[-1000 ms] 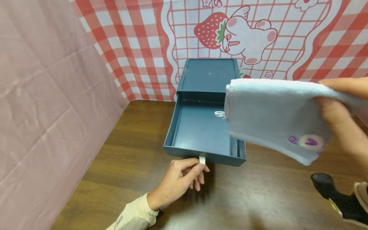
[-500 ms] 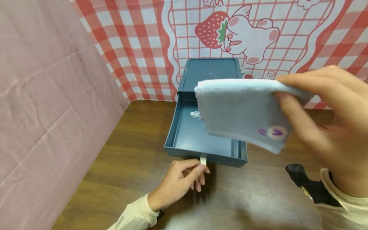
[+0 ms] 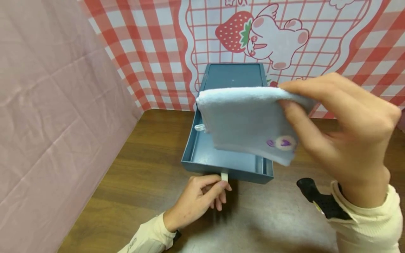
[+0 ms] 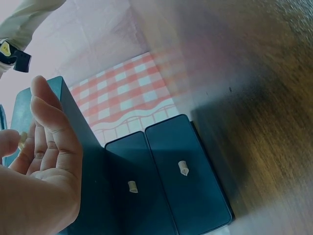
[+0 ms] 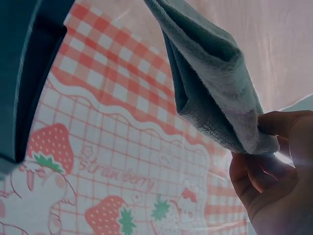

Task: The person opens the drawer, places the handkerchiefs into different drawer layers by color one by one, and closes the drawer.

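My left hand [image 3: 199,196] pinches the pale pull tab [image 3: 224,176] at the front of a pulled-out drawer [image 3: 227,173]. The drawer belongs to a dark blue drawer box [image 3: 234,75]. In the head view my right hand [image 3: 345,130] holds a folded light-blue towel [image 3: 246,119] by its right end, thumb on the near side and fingers on the far side. The towel hangs over the drawer and hides much of its inside. A white loop [image 3: 199,127] sticks out at its left edge, and a purple heart patch [image 3: 285,143] shows low on its right.
Below the pulled-out drawer, two closed drawer fronts [image 4: 186,171] with small pale tabs show in the left wrist view. A red-and-white checked cloth [image 3: 152,52] hangs behind the box. A pink cloth [image 3: 57,105] borders the brown wooden table [image 3: 133,196] on the left.
My right hand has carried the towel leftward, from the right of the drawer to over it. The left hand and the drawer have stayed in place.
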Demonstrator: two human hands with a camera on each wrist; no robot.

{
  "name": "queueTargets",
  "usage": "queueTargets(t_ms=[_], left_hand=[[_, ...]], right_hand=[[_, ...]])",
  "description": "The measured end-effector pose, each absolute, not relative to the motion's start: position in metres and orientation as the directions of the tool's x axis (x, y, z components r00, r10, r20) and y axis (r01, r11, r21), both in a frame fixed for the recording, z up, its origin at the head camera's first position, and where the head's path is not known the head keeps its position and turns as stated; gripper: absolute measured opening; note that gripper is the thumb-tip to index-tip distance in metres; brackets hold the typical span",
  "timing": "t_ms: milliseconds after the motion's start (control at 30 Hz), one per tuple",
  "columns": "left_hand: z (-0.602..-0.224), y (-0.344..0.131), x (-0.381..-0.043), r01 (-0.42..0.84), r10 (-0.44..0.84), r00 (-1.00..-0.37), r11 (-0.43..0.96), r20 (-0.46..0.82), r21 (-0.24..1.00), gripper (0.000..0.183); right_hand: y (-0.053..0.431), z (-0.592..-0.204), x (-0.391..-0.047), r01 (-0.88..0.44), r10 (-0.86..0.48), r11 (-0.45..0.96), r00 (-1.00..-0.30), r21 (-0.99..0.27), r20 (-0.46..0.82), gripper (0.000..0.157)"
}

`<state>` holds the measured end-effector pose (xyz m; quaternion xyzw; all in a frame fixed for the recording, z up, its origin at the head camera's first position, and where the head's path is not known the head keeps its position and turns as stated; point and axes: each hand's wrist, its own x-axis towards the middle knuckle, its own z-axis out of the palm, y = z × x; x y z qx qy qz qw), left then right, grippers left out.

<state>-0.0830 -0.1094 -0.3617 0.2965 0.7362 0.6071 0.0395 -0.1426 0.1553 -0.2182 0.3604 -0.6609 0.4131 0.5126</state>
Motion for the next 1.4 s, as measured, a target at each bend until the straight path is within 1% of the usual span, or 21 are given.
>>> queueTargets(t_ms=[200, 333, 433, 567, 667, 767, 900, 1133, 1400], left_hand=[[-0.361, -0.11, -0.083, 0.388, 0.487, -0.82, 0.085, 0.302, 0.918, 0.023], [-0.362, -0.11, -0.083, 0.399, 0.487, -0.815, 0.078, 0.315, 0.913, 0.023], [-0.362, -0.11, -0.084, 0.418, 0.487, -0.807, 0.071, 0.334, 0.906, 0.022], [-0.362, -0.11, -0.085, 0.443, 0.488, -0.794, 0.058, 0.362, 0.895, 0.022], [-0.361, -0.11, -0.085, 0.448, 0.486, -0.792, 0.053, 0.369, 0.892, 0.023], [-0.361, -0.11, -0.085, 0.435, 0.483, -0.8, 0.061, 0.355, 0.898, 0.023], [-0.362, -0.11, -0.084, 0.413, 0.484, -0.81, 0.071, 0.33, 0.908, 0.022], [-0.361, -0.11, -0.083, 0.405, 0.48, -0.816, 0.08, 0.32, 0.911, 0.021], [-0.362, -0.11, -0.082, 0.398, 0.474, -0.824, 0.093, 0.311, 0.913, 0.021]], right_hand=[[0.127, -0.215, -0.136, -0.872, -0.123, 0.462, -0.24, -0.159, 0.963, 0.019], [0.113, -0.215, -0.129, -0.86, -0.17, 0.483, -0.276, -0.165, 0.946, 0.017], [0.106, -0.217, -0.128, -0.856, -0.183, 0.48, -0.313, -0.194, 0.932, 0.017], [0.104, -0.223, -0.133, -0.854, -0.211, 0.461, -0.368, -0.24, 0.906, 0.016], [0.103, -0.23, -0.139, -0.851, -0.234, 0.45, -0.405, -0.271, 0.884, 0.019], [0.102, -0.236, -0.145, -0.846, -0.255, 0.458, -0.42, -0.274, 0.871, 0.021], [0.106, -0.242, -0.15, -0.84, -0.296, 0.484, -0.422, -0.246, 0.857, 0.02], [0.11, -0.248, -0.158, -0.81, -0.339, 0.518, -0.49, -0.275, 0.803, 0.02], [0.113, -0.251, -0.165, -0.789, -0.34, 0.549, -0.513, -0.277, 0.788, 0.02]])
